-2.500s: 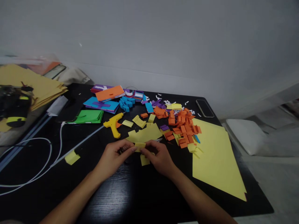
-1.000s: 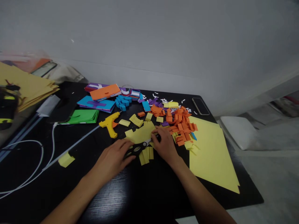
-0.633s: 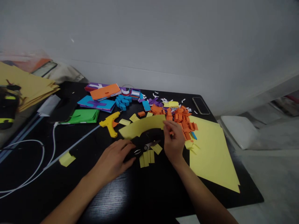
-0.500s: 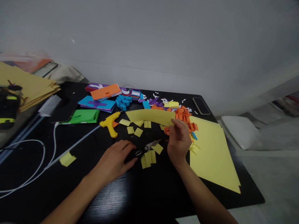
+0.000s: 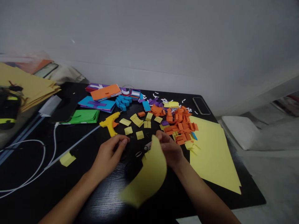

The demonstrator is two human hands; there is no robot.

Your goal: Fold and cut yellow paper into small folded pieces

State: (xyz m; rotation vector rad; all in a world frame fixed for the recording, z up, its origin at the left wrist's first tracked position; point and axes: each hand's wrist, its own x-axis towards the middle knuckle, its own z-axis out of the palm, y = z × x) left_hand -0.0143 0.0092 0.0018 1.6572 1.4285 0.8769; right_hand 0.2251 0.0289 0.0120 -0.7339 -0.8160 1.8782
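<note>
My right hand [image 5: 171,148] pinches one end of a curved yellow paper strip [image 5: 149,174], which bends down toward the table's front, its lower end blurred. Under and behind the strip lie scissors [image 5: 147,147], partly covered. My left hand [image 5: 111,152] rests on the black table left of the scissors, fingers loosely curved, with nothing visible in it. Small folded yellow paper pieces [image 5: 140,135] are scattered just beyond both hands. A yellow glue gun [image 5: 109,123] lies beyond my left hand.
Orange folded paper pieces [image 5: 183,124] pile up beside yellow sheets [image 5: 215,155] on the right. A phone [image 5: 201,105] lies at the back right corner. Green folded paper [image 5: 85,116] and blue folded paper [image 5: 98,103] sit at back left. A white cable [image 5: 44,152] loops at left.
My right hand has brought the yellow strip from over the scattered pieces down toward me, swinging it over the scissors. My left hand has shifted up and left, away from the scissors' handles.
</note>
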